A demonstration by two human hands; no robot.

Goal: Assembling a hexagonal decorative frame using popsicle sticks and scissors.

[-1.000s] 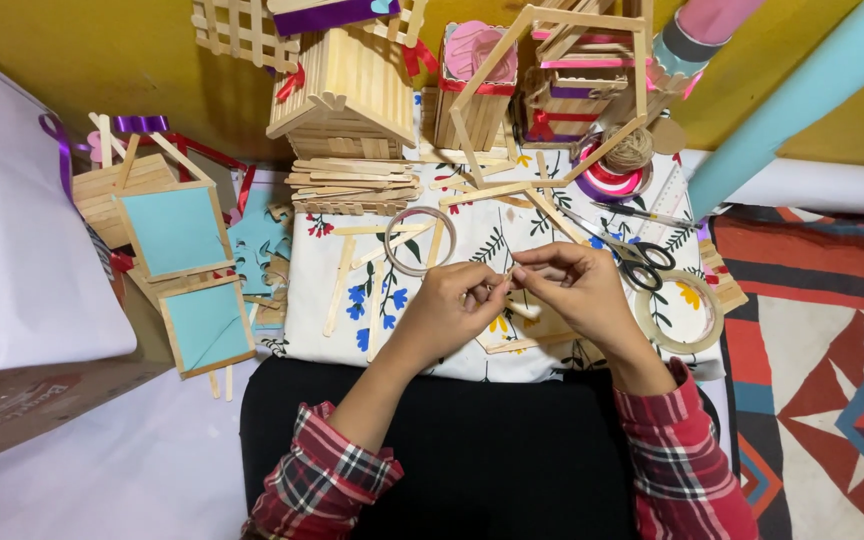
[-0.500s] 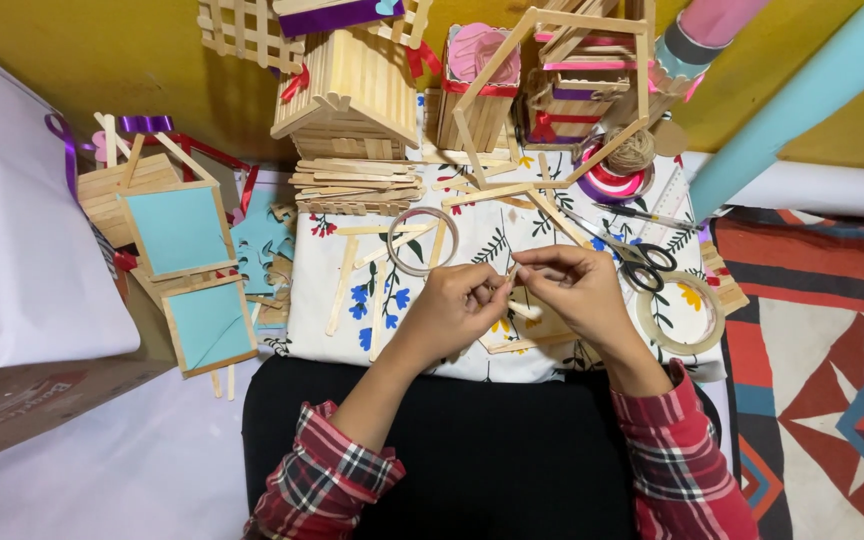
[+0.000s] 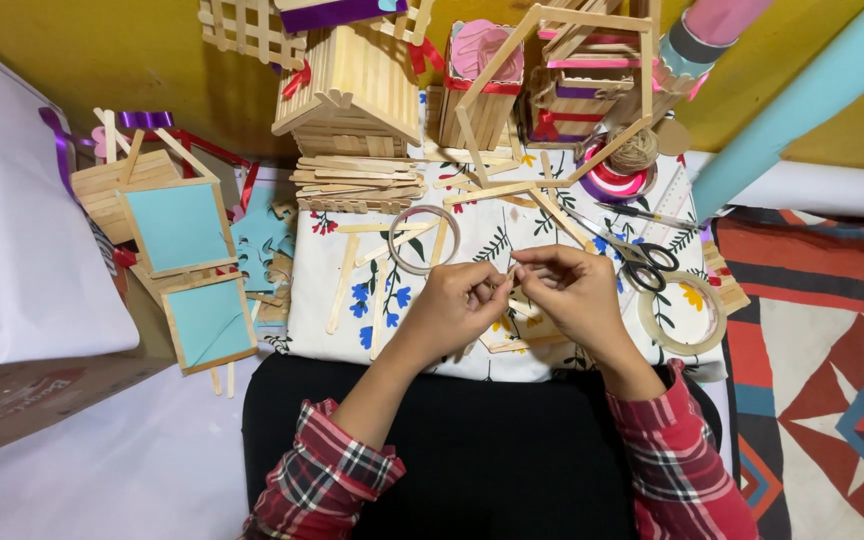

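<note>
I see my left hand (image 3: pixel 457 305) and right hand (image 3: pixel 572 290) close together above the floral white cloth (image 3: pixel 512 225), fingertips pinched shut on a thin pale wooden craft stick (image 3: pixel 505 283) between them. Just beyond lies a clear tape ring (image 3: pixel 424 239); black-handled scissors (image 3: pixel 642 262) sit right. Farthest stands a small craft-stick house (image 3: pixel 352 85).

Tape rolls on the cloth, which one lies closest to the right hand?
The larger tape roll, just right of the right hand near the scissors; the smaller roll lies up-left.
</note>
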